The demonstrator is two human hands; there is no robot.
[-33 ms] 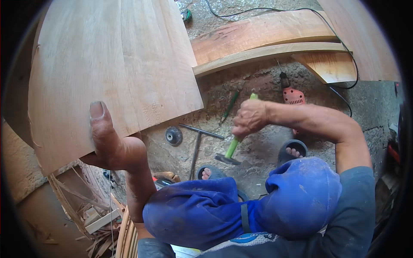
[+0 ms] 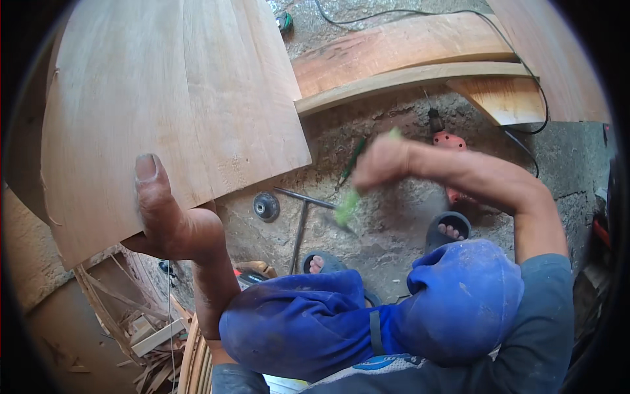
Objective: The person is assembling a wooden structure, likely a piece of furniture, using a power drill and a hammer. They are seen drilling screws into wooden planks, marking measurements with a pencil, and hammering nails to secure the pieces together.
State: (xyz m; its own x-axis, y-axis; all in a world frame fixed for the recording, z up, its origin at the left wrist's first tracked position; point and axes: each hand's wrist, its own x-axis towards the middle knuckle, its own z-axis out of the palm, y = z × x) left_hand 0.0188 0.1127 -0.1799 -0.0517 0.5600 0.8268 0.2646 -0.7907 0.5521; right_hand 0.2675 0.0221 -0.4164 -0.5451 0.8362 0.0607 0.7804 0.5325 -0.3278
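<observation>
My left hand (image 2: 161, 213) grips the near edge of a broad, pale wooden panel (image 2: 177, 98). Its thumb presses flat on the top face, while the fingers are out of sight beneath. My right hand (image 2: 380, 164), blurred by motion, is wrapped round the green handle of a hammer (image 2: 348, 207). The hammer's dark head is smeared and hangs low, to the right of the panel and apart from it. On the ground close by lie a dark green pencil-like stick (image 2: 353, 161), a metal T-shaped bar (image 2: 300, 230) and a round black disc (image 2: 266, 207).
A red power drill (image 2: 450, 142) lies beyond my right forearm. Planks (image 2: 407, 49) and a black cable (image 2: 420, 13) stretch across the back. Another board (image 2: 551, 59) stands at the far right. Wood scraps (image 2: 157, 338) pile up at lower left. My sandalled feet (image 2: 449, 230) are below the hammer.
The hammer's head has swung left and slightly up, and is now blurred. My right hand has shifted a little. My left hand keeps its hold on the panel.
</observation>
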